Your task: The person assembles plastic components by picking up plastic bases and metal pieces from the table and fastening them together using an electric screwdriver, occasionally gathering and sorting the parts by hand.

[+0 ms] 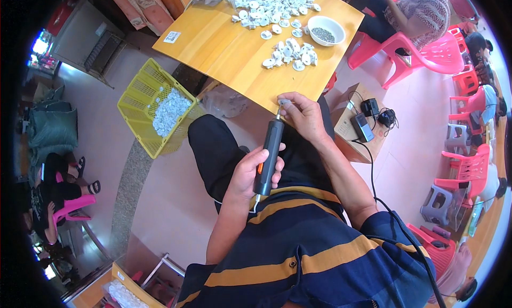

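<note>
My left hand (246, 173) is wrapped round the dark body of an electric screwdriver (270, 150) with an orange switch. A white cord runs from its lower end, and its bit points up and away from me. At the bit's tip, the fingers of my right hand (306, 118) pinch a small pale plastic part (284, 101). The bit meets or nearly meets this part; the exact contact is too small to make out. Both hands are above my lap, just off the near edge of the wooden table (224, 52).
On the table lie a small group of white plastic parts (290, 54), a larger heap (272, 6) and a white bowl (333, 23) of small metal pieces. A yellow crate (140, 108) stands left; a cardboard box (349, 132) with a power unit stands right. Another person (421, 20) sits far right.
</note>
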Tool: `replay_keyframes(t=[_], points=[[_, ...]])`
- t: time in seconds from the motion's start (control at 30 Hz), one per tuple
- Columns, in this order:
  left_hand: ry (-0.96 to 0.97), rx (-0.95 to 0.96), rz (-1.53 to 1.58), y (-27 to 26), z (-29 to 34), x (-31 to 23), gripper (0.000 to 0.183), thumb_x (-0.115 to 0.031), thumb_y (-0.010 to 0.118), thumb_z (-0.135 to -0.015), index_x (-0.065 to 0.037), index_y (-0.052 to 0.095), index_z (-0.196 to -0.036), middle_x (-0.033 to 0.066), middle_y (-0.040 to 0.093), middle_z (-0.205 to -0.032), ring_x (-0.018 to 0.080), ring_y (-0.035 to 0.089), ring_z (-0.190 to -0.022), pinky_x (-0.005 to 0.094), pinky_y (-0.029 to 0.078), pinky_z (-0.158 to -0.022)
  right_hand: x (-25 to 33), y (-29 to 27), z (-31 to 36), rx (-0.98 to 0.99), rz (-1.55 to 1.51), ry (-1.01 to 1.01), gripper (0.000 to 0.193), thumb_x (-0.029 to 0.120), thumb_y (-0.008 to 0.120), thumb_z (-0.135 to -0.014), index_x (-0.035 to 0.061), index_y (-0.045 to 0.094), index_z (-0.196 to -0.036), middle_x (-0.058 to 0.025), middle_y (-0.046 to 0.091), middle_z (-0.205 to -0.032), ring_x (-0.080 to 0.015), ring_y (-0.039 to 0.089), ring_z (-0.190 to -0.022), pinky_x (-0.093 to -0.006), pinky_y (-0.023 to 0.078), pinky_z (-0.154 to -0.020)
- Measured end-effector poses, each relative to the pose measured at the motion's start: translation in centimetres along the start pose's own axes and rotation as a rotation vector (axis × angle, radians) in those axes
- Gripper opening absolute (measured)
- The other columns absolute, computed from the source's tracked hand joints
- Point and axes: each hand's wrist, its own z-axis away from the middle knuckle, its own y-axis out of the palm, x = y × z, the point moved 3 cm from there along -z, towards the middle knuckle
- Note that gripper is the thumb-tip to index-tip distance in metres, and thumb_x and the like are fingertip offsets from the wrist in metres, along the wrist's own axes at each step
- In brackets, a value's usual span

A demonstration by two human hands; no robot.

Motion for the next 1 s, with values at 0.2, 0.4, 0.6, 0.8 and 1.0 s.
replay_keyframes(t=[0.2, 0.4, 0.6, 0.8, 1.0], points=[[0.047, 0.036, 0.031, -0.2, 0.2, 0.3, 0.050, -0.033, 0.049, -0.101, -0.001, 0.047, -0.139, 0.0115, 0.063, -0.091, 0.0181, 0.064, -0.069, 0.0306, 0.057, -0.059, 0.1, 0.4, -0.5, -0.027, -0.214, 0.049, 0.021, 0.006, 0.061, -0.099, 0.0028, 0.065, -0.119, -0.0009, 0.066, -0.079, -0.0044, 0.059, -0.067, -0.0205, 0.050, -0.060], [0.134, -0.050, -0.005, -0.5, 1.0, -0.3, 0.044, -0.027, 0.052, -0.101, -0.001, 0.048, -0.136, 0.0116, 0.063, -0.091, 0.0187, 0.064, -0.070, 0.0304, 0.055, -0.059, 1.8, 2.0, -3.4, 0.017, 0.254, -0.057, 0.021, 0.017, 0.067, -0.095, 0.0030, 0.060, -0.109, -0.0099, 0.071, -0.083, -0.0156, 0.068, -0.069, -0.0303, 0.054, -0.063], [0.237, -0.109, -0.022, -1.5, 1.9, -1.7, 0.043, -0.025, 0.050, -0.101, -0.001, 0.046, -0.136, 0.0125, 0.063, -0.092, 0.0198, 0.064, -0.069, 0.0315, 0.057, -0.060, 4.2, 6.8, -9.8, 0.001, 0.827, -0.349, 0.031, 0.029, 0.065, -0.091, 0.0058, 0.061, -0.111, -0.0205, 0.071, -0.089, -0.0391, 0.070, -0.082, -0.0491, 0.055, -0.073], [0.267, -0.186, -0.048, -1.8, 2.4, -1.9, 0.041, -0.025, 0.050, -0.101, -0.002, 0.046, -0.134, 0.0120, 0.063, -0.091, 0.0198, 0.065, -0.069, 0.0320, 0.056, -0.060, 5.8, 5.9, -11.2, -0.033, 0.750, -0.414, 0.031, 0.022, 0.068, -0.088, 0.0061, 0.062, -0.114, -0.0158, 0.070, -0.092, -0.0360, 0.069, -0.087, -0.0457, 0.055, -0.077], [0.250, -0.193, -0.052, -1.6, 2.3, -2.0, 0.038, -0.025, 0.052, -0.101, -0.003, 0.049, -0.132, 0.0107, 0.064, -0.090, 0.0185, 0.065, -0.068, 0.0317, 0.056, -0.061, 4.4, -2.2, -6.4, -0.256, 0.771, -0.341, 0.013, 0.019, 0.072, -0.084, 0.0067, 0.070, -0.090, -0.0132, 0.070, -0.087, -0.0311, 0.069, -0.079, -0.0415, 0.054, -0.071]])
